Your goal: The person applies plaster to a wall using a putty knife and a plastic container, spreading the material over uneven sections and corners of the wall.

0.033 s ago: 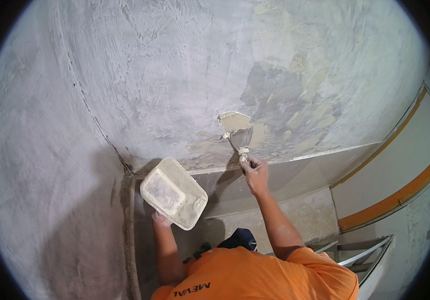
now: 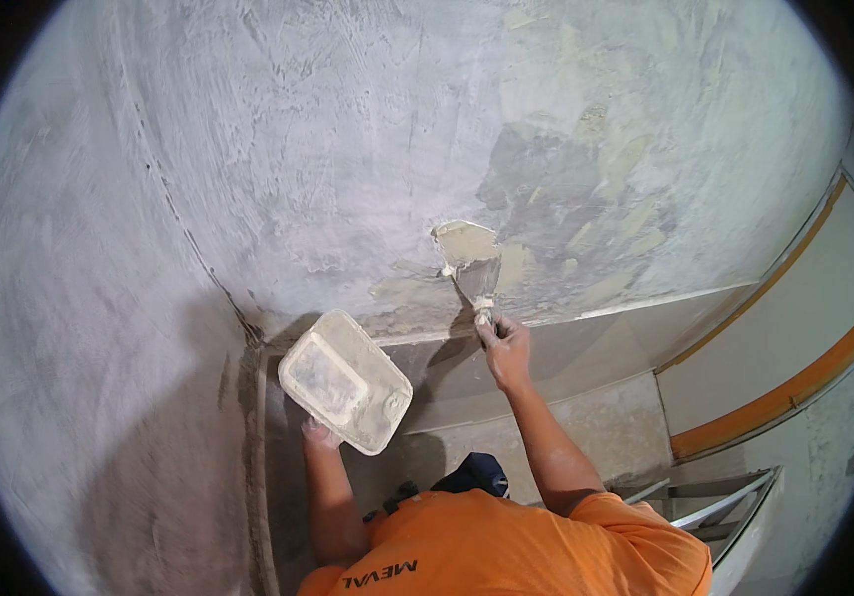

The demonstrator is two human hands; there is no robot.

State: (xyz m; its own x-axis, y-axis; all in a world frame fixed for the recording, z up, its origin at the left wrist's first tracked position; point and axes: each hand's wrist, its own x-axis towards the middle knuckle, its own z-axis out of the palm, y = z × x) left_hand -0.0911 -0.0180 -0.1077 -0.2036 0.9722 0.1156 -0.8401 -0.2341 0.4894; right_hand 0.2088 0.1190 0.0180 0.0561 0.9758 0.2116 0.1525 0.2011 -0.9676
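Note:
My right hand (image 2: pixel 508 356) is closed around the handle of a putty knife (image 2: pixel 477 276), its blade pointing up at the wall. Cream-coloured filler (image 2: pixel 466 241) covers the broad end of the blade. Whether the blade touches the wall I cannot tell. To the left, my left hand (image 2: pixel 319 433) supports a pale rectangular plastic tub (image 2: pixel 375 350) at its near left side, with some fingers hidden beneath it. The tub is tilted, its inside smeared with filler.
The skim-coated wall (image 2: pixel 347 139) has a darker grey patch (image 2: pixel 541 174) and pale filler smears. A dark crack (image 2: pixel 188 236) runs down the corner at left. An orange band (image 2: pixel 775 417) curves along the right, above a metal ladder-like frame (image 2: pixel 725 512).

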